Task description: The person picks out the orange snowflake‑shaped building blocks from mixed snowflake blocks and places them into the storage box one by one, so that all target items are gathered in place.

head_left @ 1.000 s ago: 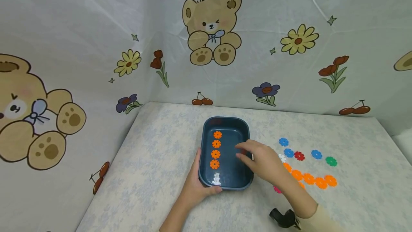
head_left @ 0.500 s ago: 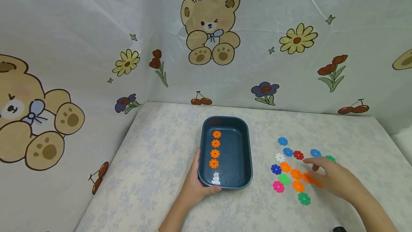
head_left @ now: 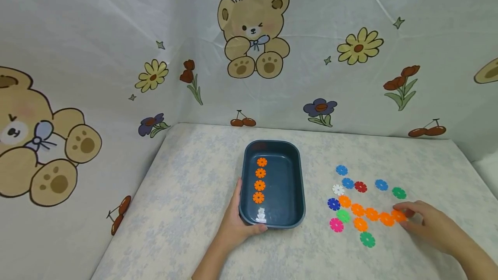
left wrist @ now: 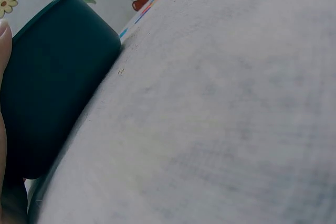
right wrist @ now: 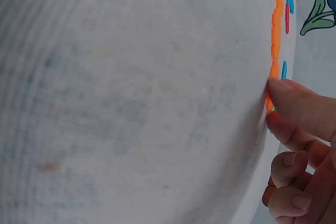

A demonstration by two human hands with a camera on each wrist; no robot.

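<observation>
In the head view my left hand (head_left: pixel 235 224) grips the near left corner of a dark blue tray (head_left: pixel 283 185), thumb over its rim. Four orange discs (head_left: pixel 260 185) lie in a column on the tray's left side. My right hand (head_left: pixel 433 228) has thumb and index finger at opposite edges of the rightmost orange disc (head_left: pixel 398 215), flat on the table. The right wrist view shows that hand (right wrist: pixel 304 135) pinching the disc (right wrist: pixel 269 100), other fingers curled. Part of my left hand (left wrist: pixel 4 56) shows beside the tray wall (left wrist: pixel 58 72) in the left wrist view.
Right of the tray, more orange discs (head_left: pixel 357 209) lie among blue discs (head_left: pixel 348 183), a red one (head_left: pixel 360 186), a white one (head_left: pixel 338 189), a pink one (head_left: pixel 336 224) and several green ones (head_left: pixel 367 239). A printed cloth (head_left: pixel 295 94) hangs behind the table.
My right hand has gone from above the tray across to the scattered discs, then further right and nearer me to the end orange disc. My left hand keeps its grip on the tray.
</observation>
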